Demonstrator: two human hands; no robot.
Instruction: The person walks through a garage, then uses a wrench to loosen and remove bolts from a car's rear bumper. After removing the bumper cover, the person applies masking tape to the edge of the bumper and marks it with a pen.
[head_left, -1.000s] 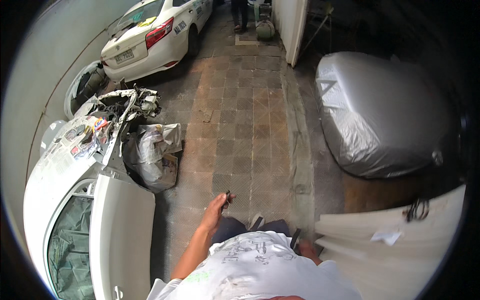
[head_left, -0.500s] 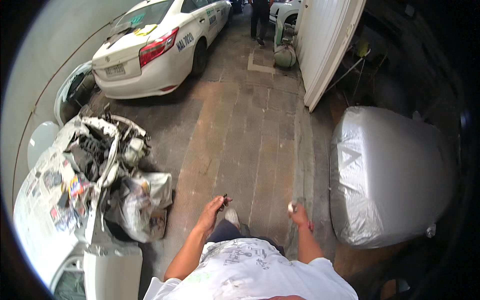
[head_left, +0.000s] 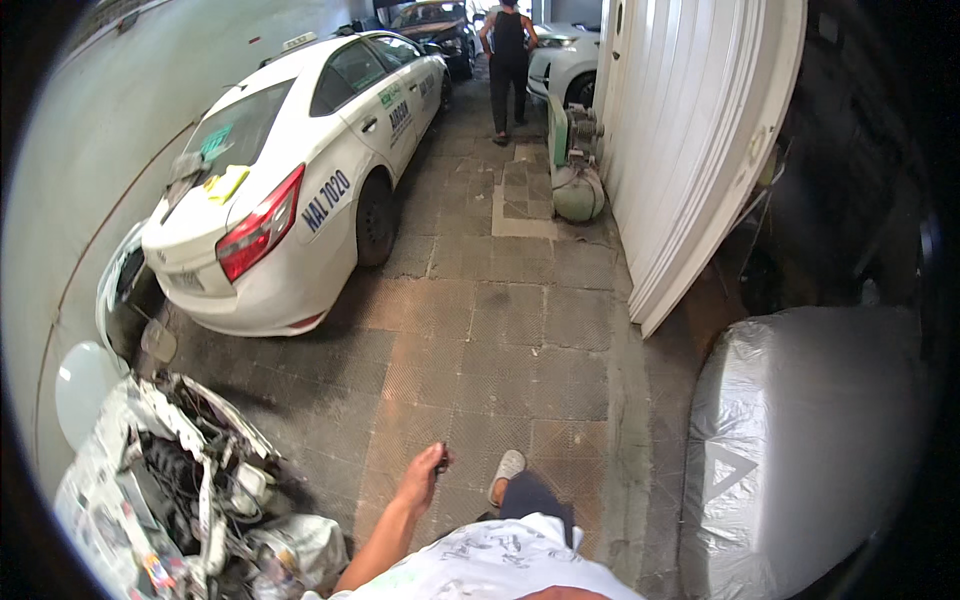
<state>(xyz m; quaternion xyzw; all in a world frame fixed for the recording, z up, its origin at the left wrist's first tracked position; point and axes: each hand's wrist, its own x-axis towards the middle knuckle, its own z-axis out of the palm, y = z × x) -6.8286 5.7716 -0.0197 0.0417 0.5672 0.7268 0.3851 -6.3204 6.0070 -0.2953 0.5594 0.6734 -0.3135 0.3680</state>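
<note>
My left hand [head_left: 420, 478] hangs over the tiled floor [head_left: 480, 390], its fingers curled round a small dark object [head_left: 442, 462] that is too small to name. Nothing else touches that hand. No part of my right hand shows now. One foot in a light grey shoe [head_left: 507, 470] is out in front of me, below a dark trouser leg.
A white taxi sedan [head_left: 270, 210] stands at the left, yellow cloth [head_left: 228, 184] on its boot. Nearer is a stripped car front [head_left: 190, 480]. On the right are a silver-covered car [head_left: 800, 450], a white folding door [head_left: 690, 150] and a green compressor [head_left: 577, 195]. Ahead, a person [head_left: 507, 60] in dark clothes.
I have moved forward, and the view has tilted up. My right hand, which held something small and whitish, has left the picture. The left hand still grips the dark object.
</note>
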